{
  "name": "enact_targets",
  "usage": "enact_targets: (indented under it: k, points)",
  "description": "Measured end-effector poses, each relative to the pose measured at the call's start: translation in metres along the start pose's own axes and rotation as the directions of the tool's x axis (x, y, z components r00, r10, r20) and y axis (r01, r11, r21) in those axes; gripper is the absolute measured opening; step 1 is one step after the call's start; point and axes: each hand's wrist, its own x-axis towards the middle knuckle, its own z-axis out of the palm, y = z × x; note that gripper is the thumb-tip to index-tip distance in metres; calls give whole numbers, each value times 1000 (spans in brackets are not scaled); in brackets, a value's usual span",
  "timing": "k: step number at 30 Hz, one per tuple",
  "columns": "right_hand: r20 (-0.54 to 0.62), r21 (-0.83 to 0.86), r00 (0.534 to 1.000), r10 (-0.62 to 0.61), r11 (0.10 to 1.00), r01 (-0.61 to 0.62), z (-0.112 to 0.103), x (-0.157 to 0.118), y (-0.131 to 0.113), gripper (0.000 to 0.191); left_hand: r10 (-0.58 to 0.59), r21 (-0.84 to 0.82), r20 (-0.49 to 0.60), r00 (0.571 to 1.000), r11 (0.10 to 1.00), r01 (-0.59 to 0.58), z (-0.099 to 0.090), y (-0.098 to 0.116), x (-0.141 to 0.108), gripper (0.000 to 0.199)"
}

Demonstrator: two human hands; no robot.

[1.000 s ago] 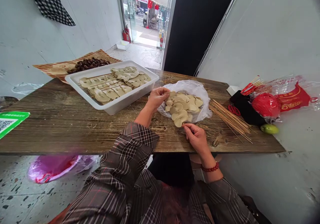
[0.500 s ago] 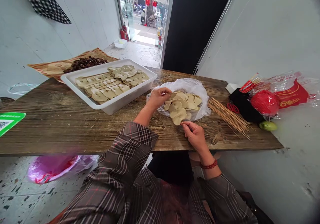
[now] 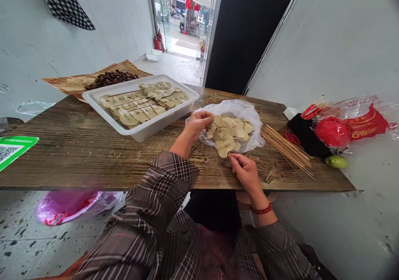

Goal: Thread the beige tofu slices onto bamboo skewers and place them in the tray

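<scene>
So the right hand point(image 3: 245, 172) has a narrow grip, thumb and fingers pinched around the short visible bit of a skewer point(image 3: 230, 154). My guess is it's held by the near end so the fingers stay clear of the threaded slices point(image 3: 225, 142), which sit just past the fingertips, over the near edge of the plastic bag point(image 3: 256, 136). Can't tell if they touch the stuff underneath.

The left hand point(image 3: 198, 121) is at the bag's left side, and its grip looks narrow too, fingertips closed on a pale slice point(image 3: 217, 120) at the edge of the loose pile point(image 3: 238, 129). That slice is right at the fingertips, beyond and a bit left of the skewer.

Layout seems to be about easy reach: bag open in the middle of the tabletop point(image 3: 140, 163), bare sticks point(image 3: 288, 149) fanned just right of it, and the white tray point(image 3: 141, 133) on the left, holding rows of filled skewers point(image 3: 140, 105), probably laid flat so they stack neatly.
</scene>
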Motion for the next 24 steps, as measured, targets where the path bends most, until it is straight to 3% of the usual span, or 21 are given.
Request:
enact_targets:
  k: [12, 24]
  points:
    - [-5, 9, 1000, 16, 1000, -16, -1, -1, -5, 33, -137, -149, -24, 990, 980, 132, 0, 0, -1, 23]
    - [-22, 32, 999, 35, 999, -34, 0, -1, -3, 34, -130, -165, 44, 991, 977, 136, 8, -1, -6, 17]
